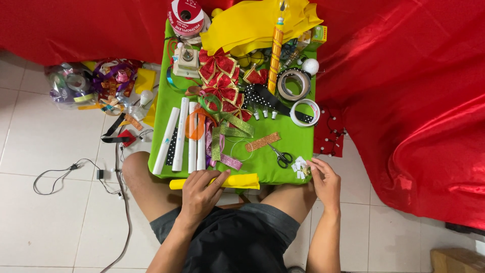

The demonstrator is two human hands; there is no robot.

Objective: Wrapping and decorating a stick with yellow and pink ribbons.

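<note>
Left hand: the left hand (199, 194) lies flat, fingers together and slightly curled, on a rolled yellow sheet (217, 181) at the near edge of the green table (290, 139); the palm's weight seems to keep the roll from springing open or sliding off the edge.
Right hand: the right hand (326, 184) sits at the table's near right corner, fingertips drawn together over small white paper scraps (300, 167), pinching or pressing 1 of them; I cannot tell which.
Scissors: black-handled scissors (281, 155) lie just left of the scraps, near the right hand, blades closed.
Mid table: 4 white rolls (182, 135) lie side by side, pointing away, likely so they do not roll sideways; glitter ribbon strips (230, 132) and a brown glitter strip (263, 142) lie loose beside them.
Tape: 2 tape rings (305, 112) lie flat on the right side.
Far table: red bows (220, 76) are heaped at the centre, a ribbon spool (187, 17) stands at the far left corner, and yellow fabric (260, 23) is piled at the far edge.
Surroundings: red cloth (414, 101) drapes behind and to the right; a bag of ribbons (76, 83) rests on the tile floor at left.
</note>
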